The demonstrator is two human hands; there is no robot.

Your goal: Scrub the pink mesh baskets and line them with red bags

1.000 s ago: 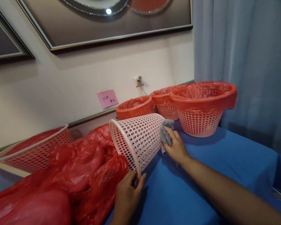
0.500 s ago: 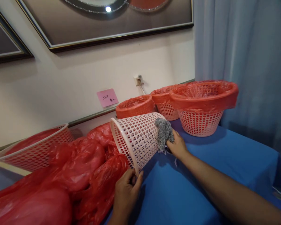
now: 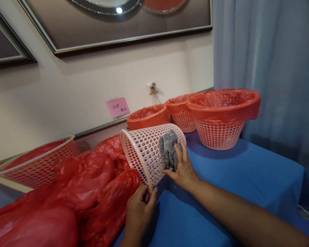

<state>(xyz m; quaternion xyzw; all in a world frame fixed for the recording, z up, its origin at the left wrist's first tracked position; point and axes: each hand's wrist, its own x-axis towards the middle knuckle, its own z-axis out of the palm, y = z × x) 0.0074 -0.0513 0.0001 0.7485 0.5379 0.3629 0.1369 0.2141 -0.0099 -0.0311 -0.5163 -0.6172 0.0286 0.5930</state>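
Note:
A pale pink perforated plastic basket (image 3: 144, 151) lies on its side on the blue tablecloth (image 3: 221, 178), its open mouth facing left. My left hand (image 3: 140, 212) is closed on the lower rim of that mouth. My right hand (image 3: 182, 168) presses a grey cloth (image 3: 168, 149) against the basket's outer side wall, fingers wrapped over the cloth.
Three baskets lined with red bags stand at the back: a large one (image 3: 221, 116) on the right and two (image 3: 181, 111) (image 3: 148, 118) by the wall. Loose red plastic bags (image 3: 67, 195) are heaped on the left beside another tilted basket (image 3: 33, 161). A grey curtain (image 3: 267, 68) hangs at right.
My right hand has slid the grey cloth leftward from the basket's bottom end onto its side wall. My left hand keeps hold of the rim.

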